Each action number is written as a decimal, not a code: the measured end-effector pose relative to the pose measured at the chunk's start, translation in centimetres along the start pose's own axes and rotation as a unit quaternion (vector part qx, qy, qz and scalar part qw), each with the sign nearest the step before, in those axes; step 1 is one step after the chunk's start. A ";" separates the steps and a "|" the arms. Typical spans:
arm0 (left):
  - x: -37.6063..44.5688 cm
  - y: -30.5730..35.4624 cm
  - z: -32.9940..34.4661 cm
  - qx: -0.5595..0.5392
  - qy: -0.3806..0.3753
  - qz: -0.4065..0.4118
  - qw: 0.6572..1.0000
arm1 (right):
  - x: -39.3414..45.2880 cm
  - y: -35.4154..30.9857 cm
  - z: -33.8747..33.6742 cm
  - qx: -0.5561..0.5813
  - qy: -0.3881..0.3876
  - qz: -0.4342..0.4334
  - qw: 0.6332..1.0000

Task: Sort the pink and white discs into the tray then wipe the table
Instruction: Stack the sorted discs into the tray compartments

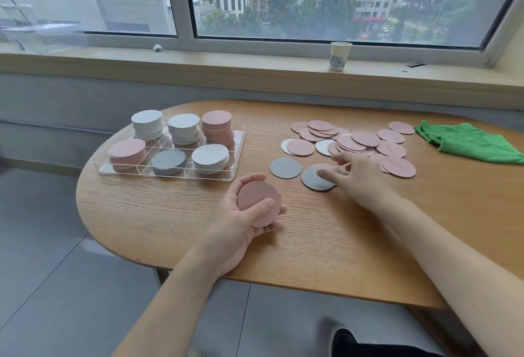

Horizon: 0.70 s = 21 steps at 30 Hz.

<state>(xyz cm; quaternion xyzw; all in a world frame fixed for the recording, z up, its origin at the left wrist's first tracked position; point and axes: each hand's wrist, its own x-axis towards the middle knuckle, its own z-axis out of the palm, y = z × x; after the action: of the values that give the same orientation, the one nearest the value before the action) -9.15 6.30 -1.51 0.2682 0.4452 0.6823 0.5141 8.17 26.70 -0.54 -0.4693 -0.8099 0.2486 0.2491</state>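
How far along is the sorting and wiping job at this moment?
Partly done. The clear tray already holds six stacks of discs. In hand: the left hand holds a few pink discs, while the right hand reaches onto a grey-white disc. Left: the loose pile still on the table, and the green cloth lies unused, so wiping hasn't begun.

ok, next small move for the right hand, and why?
Probably pick up the grey-faced disc under the right hand, whose fingers are spread over it. The left hand already holds a pink stack, and many loose discs remain outside the tray.
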 end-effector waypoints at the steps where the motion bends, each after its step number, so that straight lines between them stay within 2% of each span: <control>1: 0.0 0.0 0.0 0.001 0.001 0.000 1.000 | 0.3 0.4 0.0 -0.015 -0.017 0.010 1.000; 7: 0.0 0.0 0.0 0.004 0.003 0.003 1.000 | 1.5 0.6 0.4 -0.005 -0.051 0.069 0.996; 11: -0.2 0.1 0.1 0.003 0.003 0.007 1.000 | 1.3 0.4 0.4 0.074 -0.062 0.084 0.992; 15: -0.2 0.1 0.2 0.007 0.005 0.006 1.000 | 0.2 0.5 0.9 0.125 -0.004 0.036 0.992; 21: -0.2 0.2 0.5 0.012 0.016 -0.001 1.000 | -0.4 1.1 0.8 0.284 0.061 0.025 0.956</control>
<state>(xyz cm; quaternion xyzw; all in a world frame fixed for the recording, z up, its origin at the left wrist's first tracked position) -8.77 6.30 -1.06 0.2630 0.4618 0.6805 0.5045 8.54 26.65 -1.86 -0.4140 -0.6767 0.4454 0.4151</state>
